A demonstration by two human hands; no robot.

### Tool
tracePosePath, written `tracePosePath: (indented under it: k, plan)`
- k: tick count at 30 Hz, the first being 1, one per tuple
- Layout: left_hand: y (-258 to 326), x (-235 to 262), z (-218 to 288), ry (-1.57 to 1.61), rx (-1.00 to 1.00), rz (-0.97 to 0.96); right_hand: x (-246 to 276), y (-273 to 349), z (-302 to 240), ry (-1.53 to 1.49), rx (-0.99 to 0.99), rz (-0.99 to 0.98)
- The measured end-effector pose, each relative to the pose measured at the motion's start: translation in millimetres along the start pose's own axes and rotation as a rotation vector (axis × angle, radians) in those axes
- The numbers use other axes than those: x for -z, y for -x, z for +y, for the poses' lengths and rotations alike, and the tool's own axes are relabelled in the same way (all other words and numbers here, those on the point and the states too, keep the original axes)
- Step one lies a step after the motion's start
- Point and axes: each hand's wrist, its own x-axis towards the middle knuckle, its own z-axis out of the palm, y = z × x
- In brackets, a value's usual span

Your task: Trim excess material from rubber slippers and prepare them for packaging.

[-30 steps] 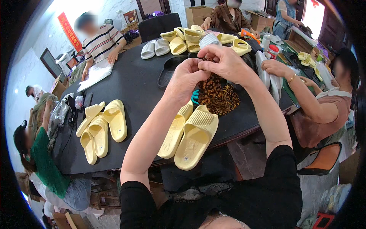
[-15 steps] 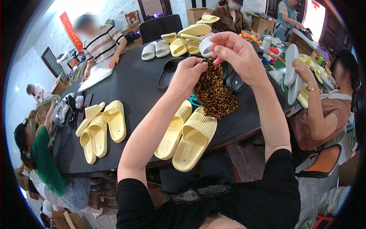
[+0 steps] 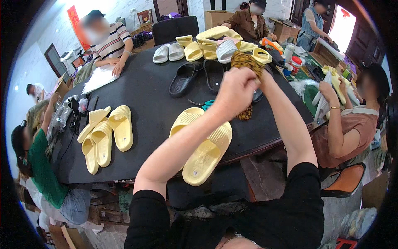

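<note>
Slippers (image 3: 203,145), a yellow pair, are lying at lower centre on the dark desk (image 3: 149,95). Above them, the left hand (image 3: 236,89) and right hand (image 3: 265,79) are both closing their grip on a leopard-print fabric piece (image 3: 244,62), raised at upper centre. Handling step appears underway; next move likely calls for steady two-handed tension. Black slippers (image 3: 199,74) are lying beyond.

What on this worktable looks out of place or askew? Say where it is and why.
The pale yellow slippers in front of the person overhang the table edge, toes past the rim. Among plain slippers, the leopard-print piece gripped by the left hand and right hand is the only patterned item. Nothing looks spilled or damaged.
</note>
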Motion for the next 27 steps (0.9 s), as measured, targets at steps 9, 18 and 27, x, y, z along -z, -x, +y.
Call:
tracePosePath:
  k: [9, 18, 27]
  plan:
    - [47, -43, 5, 0.104, -0.039, -0.292, 33, -139, 111, -1.547, 0.286, -0.65]
    - [62, -34, 67, 0.206, 0.047, -0.183, 100, -81, 131, -1.449, 0.182, -0.298]
    - [-4, -36, 66, -0.39, -0.426, 0.129, 104, -31, 158, -1.424, 0.098, 0.009]
